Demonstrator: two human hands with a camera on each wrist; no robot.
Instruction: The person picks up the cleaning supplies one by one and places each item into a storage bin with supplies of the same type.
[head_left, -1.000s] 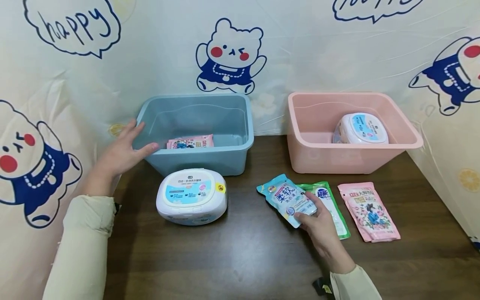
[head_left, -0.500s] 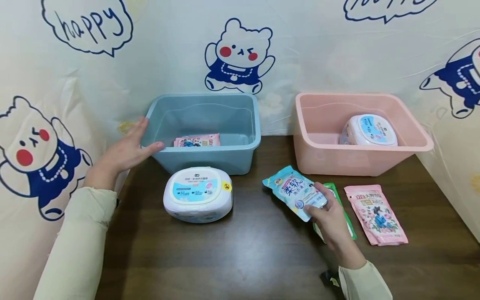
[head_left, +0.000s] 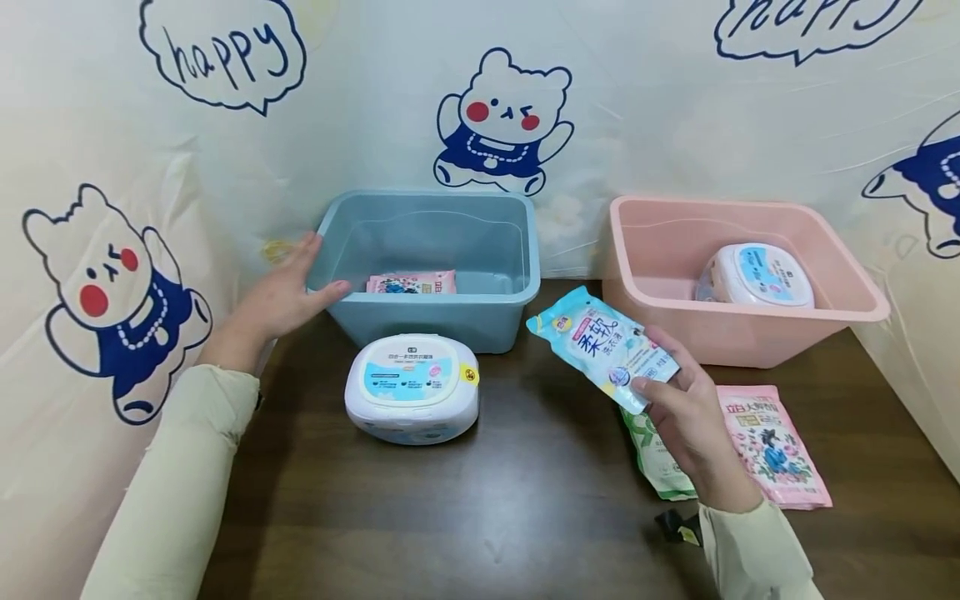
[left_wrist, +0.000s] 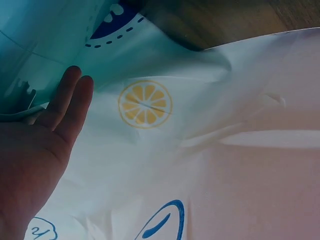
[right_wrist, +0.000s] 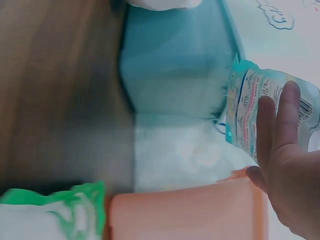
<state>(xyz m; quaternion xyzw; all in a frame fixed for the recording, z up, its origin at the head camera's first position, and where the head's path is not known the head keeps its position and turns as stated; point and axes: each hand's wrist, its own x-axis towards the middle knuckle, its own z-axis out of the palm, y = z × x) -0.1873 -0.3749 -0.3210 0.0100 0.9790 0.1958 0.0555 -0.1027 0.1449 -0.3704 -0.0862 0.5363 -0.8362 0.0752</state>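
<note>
My right hand (head_left: 693, 417) pinches a light blue laundry detergent pouch (head_left: 600, 346) by its lower right end, holding it above the table; the right wrist view shows the back of this pouch (right_wrist: 250, 110) behind the fingers. Against the left side of the blue bin (head_left: 431, 321) rests my left hand (head_left: 281, 304), its fingers straight and thumb over the front rim. Inside that bin lies a pink pouch (head_left: 412, 283). A white lidded tub (head_left: 411, 392) stands in front of it. Below my right hand lie a green-and-white pouch (head_left: 656, 458), partly hidden, and pink pouches (head_left: 776, 454).
On the right stands a pink bin (head_left: 690, 333) with another white tub (head_left: 772, 275) in it. A printed cloth (head_left: 360, 108) hangs behind and beside the brown table (head_left: 450, 517). A small black object (head_left: 667, 525) shows by the right cuff.
My right hand has lifted the light blue pouch off the green one and up toward the bins. The left hand stays at the blue bin. The head view has shifted left.
</note>
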